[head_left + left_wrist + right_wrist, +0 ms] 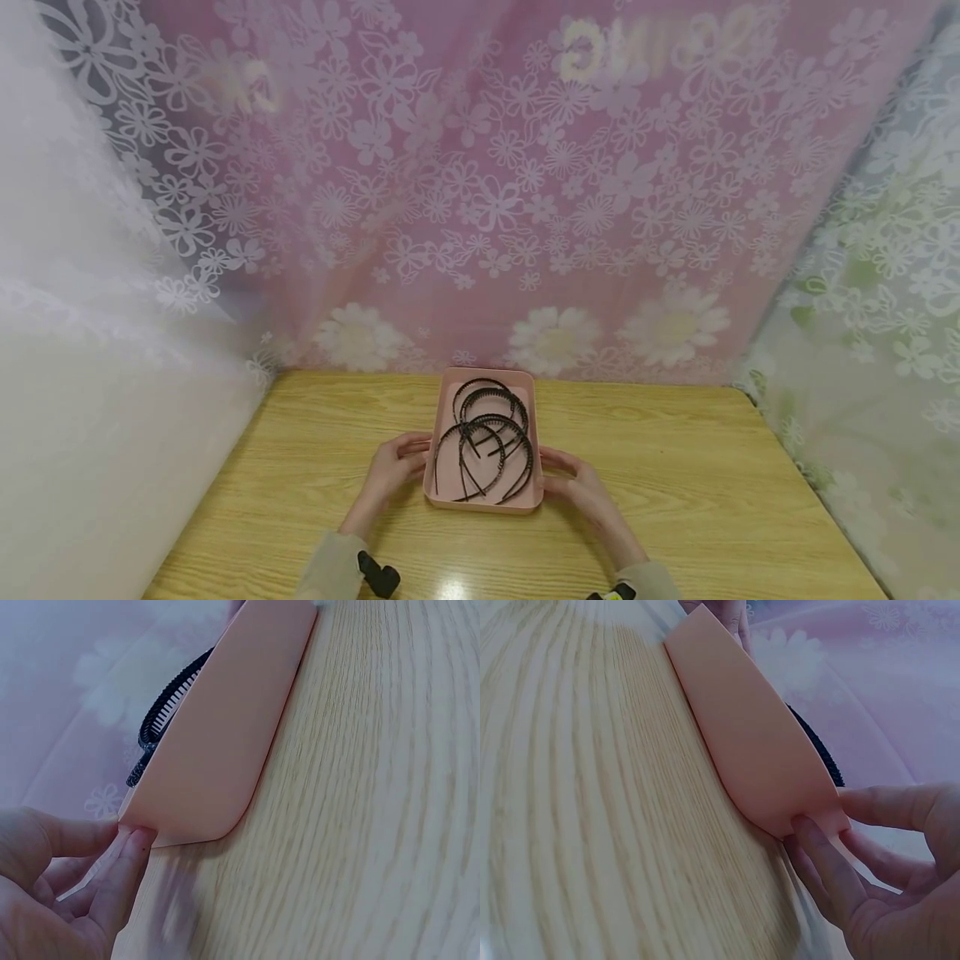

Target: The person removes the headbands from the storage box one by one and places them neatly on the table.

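Wood table (pixel 660 475), floral cloth (pixel 495 200) far — pink tray (pixel 483 507) w/ blk headbands (pixel 467 429). L hand (pixel 392 468), R hand (pixel 583 485) — fingers clamped on its sides.

A left hand (pixel 392 468) and right hand (pixel 579 483) hold opposite sides of a pink rectangular tray (pixel 483 507) containing overlapping black toothed headbands (pixel 531 457) on a yellowish wood-grain table (pixel 675 475).

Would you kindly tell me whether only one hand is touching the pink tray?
No, the left hand and the right hand hold the pink tray from opposite sides.
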A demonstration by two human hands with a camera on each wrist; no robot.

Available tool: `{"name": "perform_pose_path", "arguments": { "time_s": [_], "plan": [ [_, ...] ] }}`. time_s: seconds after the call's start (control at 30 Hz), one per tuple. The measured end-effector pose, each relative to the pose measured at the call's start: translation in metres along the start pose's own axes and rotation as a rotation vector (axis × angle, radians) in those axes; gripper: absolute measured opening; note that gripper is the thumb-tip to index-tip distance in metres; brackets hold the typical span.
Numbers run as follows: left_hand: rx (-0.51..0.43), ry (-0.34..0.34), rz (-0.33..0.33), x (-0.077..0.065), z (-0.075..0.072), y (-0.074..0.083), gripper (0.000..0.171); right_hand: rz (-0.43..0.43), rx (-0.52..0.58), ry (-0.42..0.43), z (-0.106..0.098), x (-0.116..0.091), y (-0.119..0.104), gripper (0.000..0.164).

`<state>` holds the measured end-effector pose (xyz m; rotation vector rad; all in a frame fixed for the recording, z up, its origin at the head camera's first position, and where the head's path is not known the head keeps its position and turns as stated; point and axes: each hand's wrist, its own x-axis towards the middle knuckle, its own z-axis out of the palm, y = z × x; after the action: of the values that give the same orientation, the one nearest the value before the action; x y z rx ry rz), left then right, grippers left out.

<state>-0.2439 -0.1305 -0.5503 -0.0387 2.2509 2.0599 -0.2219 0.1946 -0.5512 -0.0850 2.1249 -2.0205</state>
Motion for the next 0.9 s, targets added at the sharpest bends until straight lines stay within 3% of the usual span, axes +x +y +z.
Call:
{"name": "perform_pose_path", "arguments": {
  "time_s": [0.37, 0.8, 0.9],
  "plan": [
    [-0.001, -0.013, 0.013, -0.003, 0.01, 0.001, 0.036, 0.015, -0.011, -0.016, -0.01, -0.004, -0.005, 0.062],
    [0.011, -0.014, 0.009, 0.0, 0.012, 0.001, 0.036, 0.008, -0.022, -0.027, -0.014, -0.004, -0.006, 0.06],
    [0.027, -0.004, 0.008, 0.003, 0.012, 0.001, 0.034, -0.004, -0.053, 0.007, -0.013, 0.0, -0.009, 0.055]
  ]
}}
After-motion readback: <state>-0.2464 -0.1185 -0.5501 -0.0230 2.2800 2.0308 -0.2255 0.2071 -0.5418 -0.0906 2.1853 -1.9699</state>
